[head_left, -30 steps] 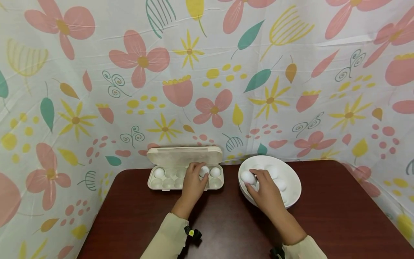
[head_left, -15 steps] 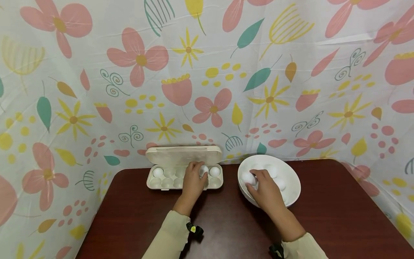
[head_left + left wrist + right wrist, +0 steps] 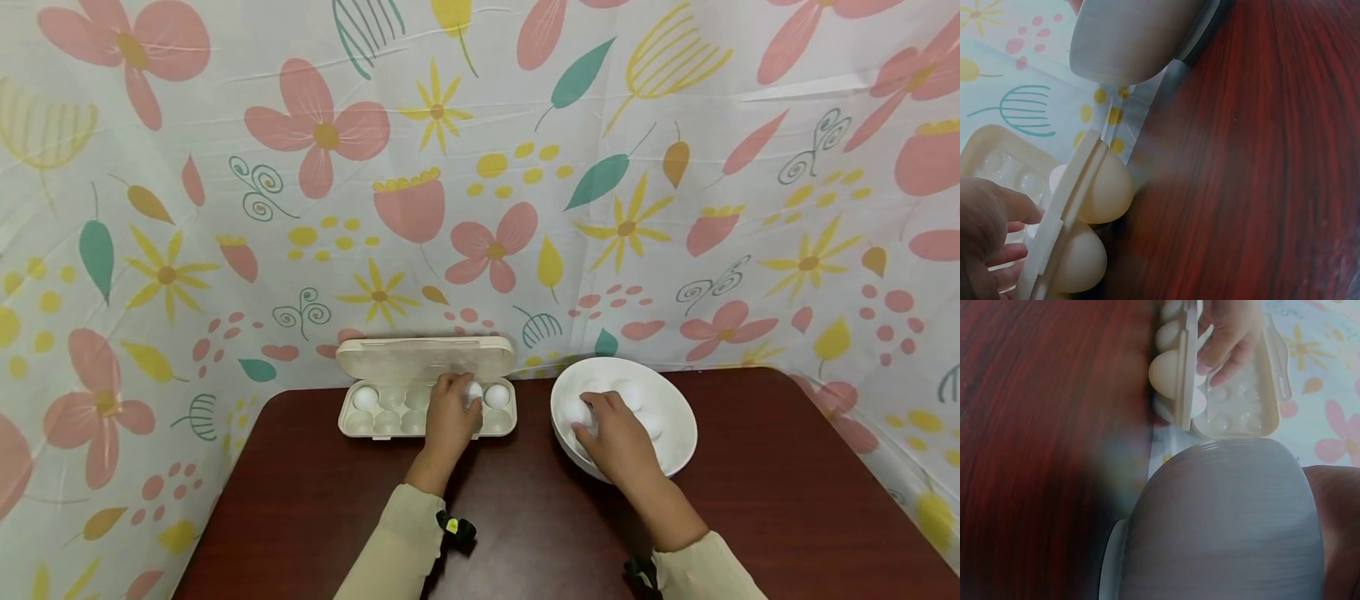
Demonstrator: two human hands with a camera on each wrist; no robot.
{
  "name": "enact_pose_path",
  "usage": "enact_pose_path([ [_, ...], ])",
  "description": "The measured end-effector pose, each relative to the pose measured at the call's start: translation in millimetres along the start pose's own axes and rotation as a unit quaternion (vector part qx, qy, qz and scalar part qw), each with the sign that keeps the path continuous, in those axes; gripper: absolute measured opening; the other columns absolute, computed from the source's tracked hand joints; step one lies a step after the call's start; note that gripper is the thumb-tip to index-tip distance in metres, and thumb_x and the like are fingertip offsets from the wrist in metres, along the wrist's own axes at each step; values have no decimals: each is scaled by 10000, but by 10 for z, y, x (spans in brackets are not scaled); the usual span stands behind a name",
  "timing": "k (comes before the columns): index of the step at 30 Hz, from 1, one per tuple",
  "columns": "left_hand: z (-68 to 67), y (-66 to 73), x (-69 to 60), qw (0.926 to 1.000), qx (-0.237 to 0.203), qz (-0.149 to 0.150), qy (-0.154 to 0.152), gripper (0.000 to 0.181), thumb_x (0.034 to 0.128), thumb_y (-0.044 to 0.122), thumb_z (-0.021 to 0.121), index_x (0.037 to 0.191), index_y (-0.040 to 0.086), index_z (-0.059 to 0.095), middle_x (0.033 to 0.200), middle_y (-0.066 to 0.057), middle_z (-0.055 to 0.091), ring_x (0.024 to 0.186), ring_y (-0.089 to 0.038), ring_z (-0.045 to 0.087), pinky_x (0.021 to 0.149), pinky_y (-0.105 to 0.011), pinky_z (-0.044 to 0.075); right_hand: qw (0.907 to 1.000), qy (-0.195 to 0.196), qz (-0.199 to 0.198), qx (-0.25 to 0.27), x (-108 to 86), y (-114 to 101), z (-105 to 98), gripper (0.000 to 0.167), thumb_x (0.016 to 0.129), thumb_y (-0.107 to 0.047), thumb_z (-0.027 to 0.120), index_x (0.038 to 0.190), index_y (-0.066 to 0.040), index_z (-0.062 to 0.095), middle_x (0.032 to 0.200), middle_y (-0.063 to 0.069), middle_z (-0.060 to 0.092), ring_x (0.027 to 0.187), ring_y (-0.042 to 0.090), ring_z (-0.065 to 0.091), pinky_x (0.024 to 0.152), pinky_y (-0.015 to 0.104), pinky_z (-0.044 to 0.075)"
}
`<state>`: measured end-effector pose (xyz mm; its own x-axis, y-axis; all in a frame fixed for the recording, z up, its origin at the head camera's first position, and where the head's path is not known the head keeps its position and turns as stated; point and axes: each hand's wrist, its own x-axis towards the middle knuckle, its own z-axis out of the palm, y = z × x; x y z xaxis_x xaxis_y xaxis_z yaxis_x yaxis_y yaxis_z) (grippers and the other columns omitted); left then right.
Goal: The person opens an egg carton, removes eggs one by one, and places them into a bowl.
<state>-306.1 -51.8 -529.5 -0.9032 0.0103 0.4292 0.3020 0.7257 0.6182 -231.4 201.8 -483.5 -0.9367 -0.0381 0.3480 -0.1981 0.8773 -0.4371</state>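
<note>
My left hand [image 3: 448, 417] reaches into the open white plastic egg carton [image 3: 375, 435], its thumb and fingers around a white egg [image 3: 472, 392] in the back row. Another egg [image 3: 497, 397] sits at the right end of that row, and one more egg [image 3: 365, 398] at the left end. Over the left part of the white bowl [image 3: 681, 400], my right hand [image 3: 621, 435] pinches a white egg [image 3: 576, 412] between thumb and fingers. Several other white eggs [image 3: 630, 395] lie in the bowl, partly covered by the hand. In the left wrist view, the carton's edge hides the left fingertips.
Carton and bowl stand side by side near the back edge of a dark red-brown wooden table [image 3: 517, 517]. Right behind them hangs a flower-printed cloth [image 3: 495, 167]. The carton's raised lid [image 3: 427, 360] leans back toward it.
My right hand has lowered slightly with its egg into the bowl. The left hand keeps its place at the same egg in the carton. The head view has shifted a little.
</note>
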Motion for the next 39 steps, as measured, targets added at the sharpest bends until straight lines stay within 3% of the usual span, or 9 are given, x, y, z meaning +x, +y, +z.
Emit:
enact_pose_path([
  [10,35,21,-6,9999,-21,-160,-5,415,838,75,804,1235,33,692,1170,-175,622,1118,-362,596,929,-466,544,9997,-176,-112,-107,65,7,20,452,853,-162,787,1245,25,659,1171,231,641,1035,401,660,905,530,531],
  [19,84,-30,-15,9998,9,-12,197,395,816,58,809,1198,21,712,1133,-187,639,1074,-372,611,916,-465,535,9990,-304,-258,-177,98,4,29,439,839,-154,798,1231,6,682,1116,202,650,969,389,669,867,524,540],
  [39,88,-31,-33,9998,-7,-125,154,376,842,67,791,1209,41,711,1157,-191,644,1072,-380,603,918,-476,530,9970,-399,-457,-479,75,-19,18,443,807,-158,820,1198,13,698,1055,198,655,924,388,670,823,518,552],
])
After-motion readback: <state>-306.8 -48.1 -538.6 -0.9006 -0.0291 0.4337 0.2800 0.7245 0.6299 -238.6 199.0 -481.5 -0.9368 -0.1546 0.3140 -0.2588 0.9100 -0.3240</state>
